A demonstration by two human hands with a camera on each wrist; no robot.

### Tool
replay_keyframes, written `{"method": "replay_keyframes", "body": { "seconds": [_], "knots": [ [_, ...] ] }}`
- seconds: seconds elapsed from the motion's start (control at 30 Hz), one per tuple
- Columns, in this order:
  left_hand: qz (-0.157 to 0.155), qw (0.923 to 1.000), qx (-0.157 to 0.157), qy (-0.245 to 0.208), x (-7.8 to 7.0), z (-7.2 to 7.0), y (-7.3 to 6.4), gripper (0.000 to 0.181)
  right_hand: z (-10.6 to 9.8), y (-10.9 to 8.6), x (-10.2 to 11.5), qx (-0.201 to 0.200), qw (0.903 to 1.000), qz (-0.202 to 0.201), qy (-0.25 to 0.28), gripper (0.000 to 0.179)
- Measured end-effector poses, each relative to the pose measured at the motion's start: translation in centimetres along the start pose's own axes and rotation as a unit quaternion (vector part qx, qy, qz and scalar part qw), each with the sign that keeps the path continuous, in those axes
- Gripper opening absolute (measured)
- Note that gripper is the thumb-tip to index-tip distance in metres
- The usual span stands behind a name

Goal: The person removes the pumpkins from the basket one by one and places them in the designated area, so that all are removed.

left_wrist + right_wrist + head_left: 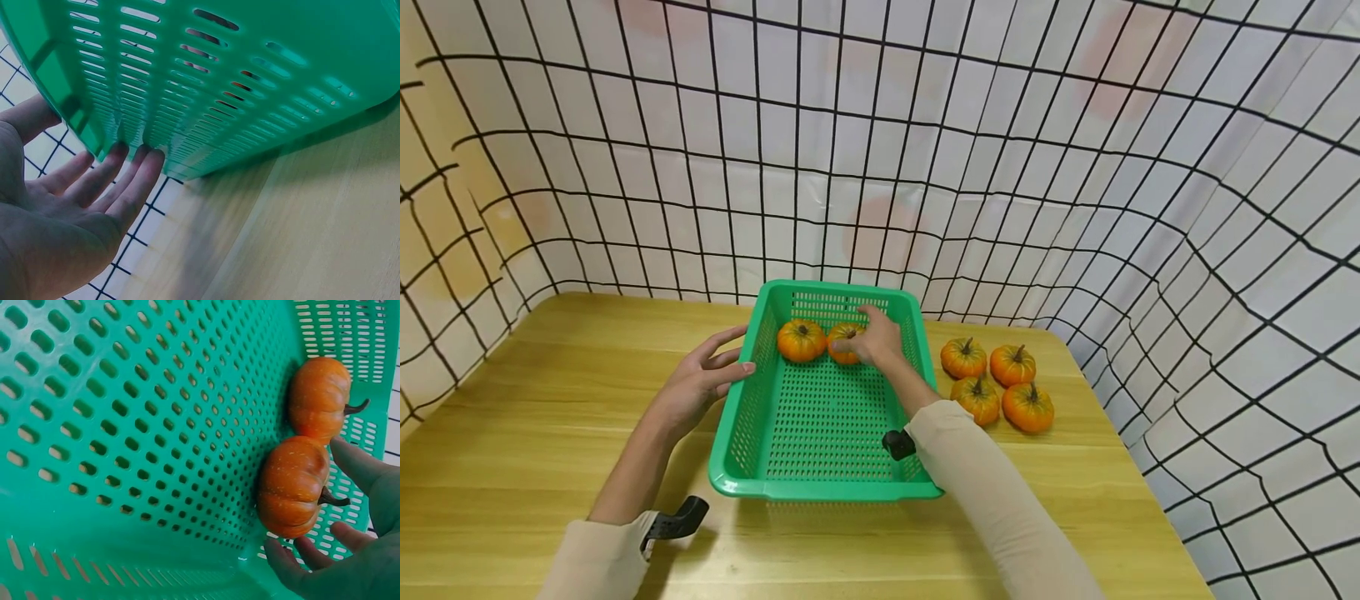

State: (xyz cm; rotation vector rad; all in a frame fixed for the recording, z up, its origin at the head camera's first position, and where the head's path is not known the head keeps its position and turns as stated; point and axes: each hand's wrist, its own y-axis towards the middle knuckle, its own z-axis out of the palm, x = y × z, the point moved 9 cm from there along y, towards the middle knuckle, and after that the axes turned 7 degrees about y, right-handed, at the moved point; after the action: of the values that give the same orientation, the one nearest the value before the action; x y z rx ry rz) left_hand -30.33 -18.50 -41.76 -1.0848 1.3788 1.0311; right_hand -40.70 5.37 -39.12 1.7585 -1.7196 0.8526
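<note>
A green plastic basket (831,492) with slotted walls stands on the table. My left hand (700,379) is at its left side, thumb over the rim and fingertips (153,159) against the outer wall. Inside, at the far end, two small orange pumpkins sit side by side: a left pumpkin (802,341) and a right pumpkin (846,337). My right hand (878,337) reaches over the right wall, its fingers spread loosely about the right pumpkin. In the right wrist view the thumb is near where the pumpkins meet, and the other fingertips (284,559) are right at the right pumpkin's side.
Several more orange pumpkins (1028,408) sit grouped on the wooden table (587,367), right of the basket. Black wire mesh (880,179) over pale sheeting stands behind the table and along both sides. Dark wrist-worn devices (677,518) stick out from the beige sleeves.
</note>
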Motion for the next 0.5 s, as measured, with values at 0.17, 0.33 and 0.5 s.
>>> {"method": "replay_keyframes", "body": {
  "seconds": [0.17, 0.33, 0.5],
  "knots": [
    [0.0, 1.0, -0.001, -0.001, -0.01, -0.04, -0.02, 0.076, 0.19, 0.02, -0.25, 0.001, 1.0, 0.006, -0.003, 0.083],
    [0.0, 1.0, 0.0, 0.0, -0.04, 0.0, 0.01, 0.076, 0.31, 0.08, -0.42, -0.001, 0.9999, 0.007, -0.007, 0.082],
    [-0.001, 1.0, 0.0, 0.0, -0.04, -0.01, -0.01, 0.077, 0.52, 0.21, -0.63, -0.004, 0.9999, 0.003, -0.013, 0.082]
  ]
}}
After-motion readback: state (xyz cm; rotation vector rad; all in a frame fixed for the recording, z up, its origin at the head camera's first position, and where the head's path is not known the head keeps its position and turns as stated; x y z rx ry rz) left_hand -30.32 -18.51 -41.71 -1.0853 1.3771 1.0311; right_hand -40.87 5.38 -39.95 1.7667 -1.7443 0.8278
